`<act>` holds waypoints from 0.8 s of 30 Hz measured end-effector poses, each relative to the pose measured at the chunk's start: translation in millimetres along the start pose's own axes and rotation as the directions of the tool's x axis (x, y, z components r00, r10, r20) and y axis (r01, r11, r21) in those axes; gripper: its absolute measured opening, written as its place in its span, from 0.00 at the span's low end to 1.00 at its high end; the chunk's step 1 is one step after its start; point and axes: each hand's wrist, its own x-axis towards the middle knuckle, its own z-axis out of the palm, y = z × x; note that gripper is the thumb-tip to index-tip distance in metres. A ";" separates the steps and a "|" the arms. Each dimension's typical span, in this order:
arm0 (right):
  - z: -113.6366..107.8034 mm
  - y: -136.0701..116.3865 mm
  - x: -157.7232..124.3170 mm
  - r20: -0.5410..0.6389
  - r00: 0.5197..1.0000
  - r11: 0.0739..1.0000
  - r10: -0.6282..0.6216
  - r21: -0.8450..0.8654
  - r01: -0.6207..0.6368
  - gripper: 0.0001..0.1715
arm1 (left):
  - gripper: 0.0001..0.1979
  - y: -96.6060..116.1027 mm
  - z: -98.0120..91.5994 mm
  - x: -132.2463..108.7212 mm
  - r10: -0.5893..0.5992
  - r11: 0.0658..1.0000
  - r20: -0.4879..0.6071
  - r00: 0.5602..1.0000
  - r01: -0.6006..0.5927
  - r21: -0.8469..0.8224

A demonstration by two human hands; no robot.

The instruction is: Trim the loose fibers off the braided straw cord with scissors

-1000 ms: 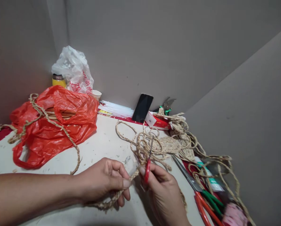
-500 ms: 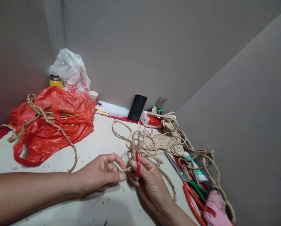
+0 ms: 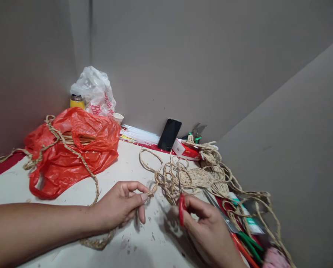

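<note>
My left hand (image 3: 121,206) pinches the end of a braided straw cord (image 3: 152,188) between thumb and forefinger; the cord's other stretch runs under the hand and curls toward me (image 3: 98,242). My right hand (image 3: 208,230) is closed on small red-handled scissors (image 3: 181,201), blades pointing up and away over a tangle of braided loops (image 3: 169,175). The two hands are apart, with the scissors to the right of the pinched cord end. A flat woven oval piece (image 3: 195,176) lies just beyond the scissors.
A red plastic bag (image 3: 68,152) with cord draped on it sits at the left, a white bag (image 3: 95,91) and yellow jar (image 3: 77,101) behind it. A phone (image 3: 169,134) leans on the back wall. Large shears (image 3: 239,234) and more cord lie at right. Grey walls close in.
My right hand with the scissors has drawn away to the right from the left hand. The left hand still pinches the cord end, now lifted slightly. Small cut bits lie on the table.
</note>
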 end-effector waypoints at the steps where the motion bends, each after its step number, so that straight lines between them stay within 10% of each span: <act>1: -4.2 -1.1 0.1 0.044 0.996 0.990 -0.076 -0.119 0.080 0.16 | 0.15 -0.1 -1.0 0.6 0.005 1.000 -0.016 1.000 -0.005 -0.011; 8: -5.8 -6.0 -1.5 0.228 0.966 0.810 -0.120 -0.541 0.228 0.12 | 0.16 1.7 -4.6 4.0 0.033 0.999 -0.070 0.997 -0.032 0.005; 24: -2.2 -1.5 -5.9 0.304 0.930 0.668 -0.208 -0.651 0.362 0.11 | 0.18 6.2 -1.8 4.6 -0.015 0.998 -0.146 0.989 0.023 0.055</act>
